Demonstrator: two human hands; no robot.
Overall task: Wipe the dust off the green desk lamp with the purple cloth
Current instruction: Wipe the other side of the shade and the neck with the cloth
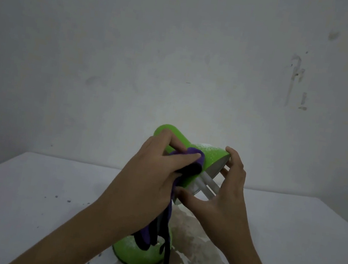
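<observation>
Head view: green desk lamp (207, 159) mid-counter (24, 188), shade tilted right, white dust probably thickest near its rim. Left hand (151, 173) pinching purple cloth (196, 157) against shade; right hand (224, 198) spread, steadying rim. Best wiped rimward with firm, overlapping strokes

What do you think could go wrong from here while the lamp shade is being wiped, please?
1. The purple cloth hangs down over the lamp base; its loose tail could snag and tug the green desk lamp.
2. The right hand steadies the shade's rim, fingers close to the exposed bulb tubes, which could get knocked.
3. White dust on the shade top may fall onto the table as the left hand wipes.
</observation>
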